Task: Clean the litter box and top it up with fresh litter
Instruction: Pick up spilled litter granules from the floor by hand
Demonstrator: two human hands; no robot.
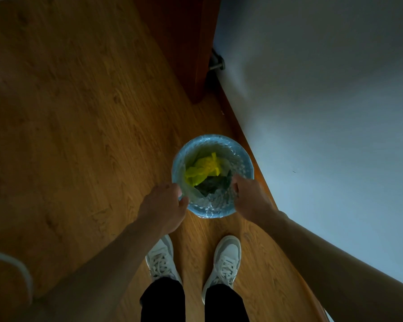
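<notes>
We stand over a round blue bin on the wooden floor, close to the wall, a tied yellow bag lying inside its clear liner. Our left hand pinches the liner at the near-left rim. Our right hand curls its fingers over the near-right rim, gripping the liner there.

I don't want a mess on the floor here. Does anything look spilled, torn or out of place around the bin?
Nothing stands out. The blue bin stands upright on the wooden floor, its clear liner in place and a yellow bag inside. Both hands, left and right, are at the rim. No spill shows on the floor around it.
</notes>
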